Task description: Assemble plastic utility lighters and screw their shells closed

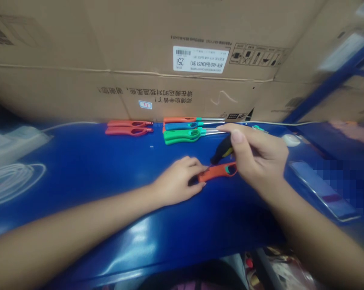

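Observation:
My left hand (177, 183) pinches the handle end of an orange gas lighter (216, 172) lying on the blue tabletop (109, 173). A green trigger shows in the lighter's finger opening. My right hand (259, 157) is closed around a screwdriver (222, 151) with a black and yellow handle. The screwdriver slants down, its tip meeting the lighter's handle near my left fingers; exactly where it seats is too small to tell. Behind my hands lie several lighters with metal stems: green (182, 136), blue (180, 126) and orange (178, 119). Left of them are red lighter handle pieces (127, 128) without stems.
Cardboard boxes (109, 48) wall off the table's back edge. A phone (323, 191) lies to the right, near a small white round object (291, 140). Coiled white cable (15, 181) and a pale, blurred object (21, 143) sit at the left. A blue post (329, 80) slants up at the right.

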